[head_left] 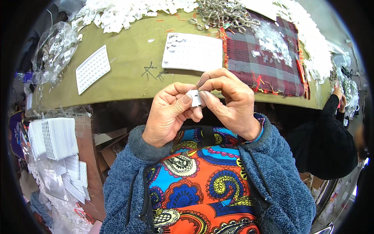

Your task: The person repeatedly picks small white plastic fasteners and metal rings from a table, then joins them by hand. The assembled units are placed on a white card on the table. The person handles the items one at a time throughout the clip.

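A small white plastic piece (194,98) with a dark slot is held up in front of my chest. My left hand (169,109) pinches it between thumb and fingers. From the other side, my right hand (230,99) has its thumb and fingertips closed on its edge; whether a second small part is between them is hidden. Just beyond my hands, a white tray (194,54) with rows of pockets lies on the table, several small metallic parts in its left corner. A second white pocketed tray (93,70) lies farther left.
White pieces (113,15) heap along the green table's (128,46) far edge, near metal parts (226,15). A plaid cloth (261,58) with small clear pieces lies at right. Stacked trays (54,136) stand at lower left. Another person's hand (337,93) works at far right.
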A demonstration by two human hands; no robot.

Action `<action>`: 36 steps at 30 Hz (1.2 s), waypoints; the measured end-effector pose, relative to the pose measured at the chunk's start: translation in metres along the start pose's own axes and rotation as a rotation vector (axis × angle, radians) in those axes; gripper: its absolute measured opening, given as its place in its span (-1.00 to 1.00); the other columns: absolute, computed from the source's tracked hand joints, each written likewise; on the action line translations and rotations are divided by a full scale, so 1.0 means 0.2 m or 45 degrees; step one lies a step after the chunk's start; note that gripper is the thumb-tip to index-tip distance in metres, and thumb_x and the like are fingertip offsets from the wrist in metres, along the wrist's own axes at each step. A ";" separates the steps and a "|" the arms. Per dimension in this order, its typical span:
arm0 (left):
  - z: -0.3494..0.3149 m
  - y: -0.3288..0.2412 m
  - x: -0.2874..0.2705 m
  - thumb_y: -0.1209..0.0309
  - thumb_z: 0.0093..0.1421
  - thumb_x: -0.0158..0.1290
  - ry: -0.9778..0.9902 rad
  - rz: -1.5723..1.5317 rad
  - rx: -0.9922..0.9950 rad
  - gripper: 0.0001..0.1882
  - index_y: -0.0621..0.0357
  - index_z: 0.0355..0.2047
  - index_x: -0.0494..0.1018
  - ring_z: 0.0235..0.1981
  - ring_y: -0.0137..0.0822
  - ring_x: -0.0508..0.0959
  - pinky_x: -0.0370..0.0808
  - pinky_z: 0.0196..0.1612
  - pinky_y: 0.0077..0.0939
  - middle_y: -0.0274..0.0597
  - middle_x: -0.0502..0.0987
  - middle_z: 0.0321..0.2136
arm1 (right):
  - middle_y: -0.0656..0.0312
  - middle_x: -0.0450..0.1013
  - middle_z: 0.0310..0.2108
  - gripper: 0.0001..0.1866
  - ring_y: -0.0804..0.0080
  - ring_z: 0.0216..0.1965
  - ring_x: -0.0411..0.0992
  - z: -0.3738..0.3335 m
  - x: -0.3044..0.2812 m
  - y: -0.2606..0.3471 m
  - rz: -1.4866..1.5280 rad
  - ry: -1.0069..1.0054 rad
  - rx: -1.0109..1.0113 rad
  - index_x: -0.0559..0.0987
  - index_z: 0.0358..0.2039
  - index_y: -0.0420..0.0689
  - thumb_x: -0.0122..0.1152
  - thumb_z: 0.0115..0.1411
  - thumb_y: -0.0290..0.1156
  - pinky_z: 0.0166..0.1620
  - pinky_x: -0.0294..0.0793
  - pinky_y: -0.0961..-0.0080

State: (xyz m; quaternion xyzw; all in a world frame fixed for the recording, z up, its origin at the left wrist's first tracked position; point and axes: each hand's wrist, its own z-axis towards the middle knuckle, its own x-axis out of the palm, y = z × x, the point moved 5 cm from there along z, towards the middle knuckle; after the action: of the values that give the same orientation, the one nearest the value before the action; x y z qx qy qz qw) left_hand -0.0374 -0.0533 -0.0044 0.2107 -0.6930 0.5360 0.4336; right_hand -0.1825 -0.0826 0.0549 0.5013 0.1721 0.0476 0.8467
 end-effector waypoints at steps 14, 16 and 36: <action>0.01 0.01 -0.02 0.48 0.31 0.05 -0.025 0.050 -0.002 -0.79 0.25 -0.09 0.32 -0.44 -0.29 0.62 0.63 -0.37 -0.46 -0.05 0.57 -0.35 | 0.09 0.51 -0.30 -0.88 0.26 -0.32 0.54 0.00 0.01 0.00 -0.192 0.136 -0.119 0.56 -0.38 -0.25 0.25 0.02 -0.66 -0.29 0.52 0.47; 0.01 0.01 -0.02 0.50 0.31 0.05 -0.068 0.097 0.006 -0.79 0.24 -0.10 0.32 -0.45 -0.29 0.62 0.63 -0.38 -0.47 -0.08 0.57 -0.36 | 0.09 0.51 -0.30 -0.87 0.24 -0.32 0.54 0.00 0.01 0.01 -0.240 0.151 -0.151 0.56 -0.37 -0.25 0.27 0.02 -0.66 -0.28 0.53 0.45; 0.02 -0.21 -0.06 0.45 0.37 -0.03 -0.007 0.036 0.057 -0.79 0.25 -0.05 0.30 -0.39 -0.32 0.62 0.66 -0.37 -0.51 -0.02 0.54 -0.27 | 0.14 0.57 -0.40 -0.92 0.40 -0.34 0.54 0.58 -0.03 -0.07 -0.442 0.380 -0.030 0.62 -0.35 -0.27 0.29 0.12 -0.55 -0.22 0.52 0.46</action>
State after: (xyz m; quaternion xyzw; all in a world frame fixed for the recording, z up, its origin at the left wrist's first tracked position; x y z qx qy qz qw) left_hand -0.0004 -0.0729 0.0086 0.2119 -0.6850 0.5568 0.4194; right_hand -0.1507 -0.1876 0.0951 0.4418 0.3786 -0.0231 0.8130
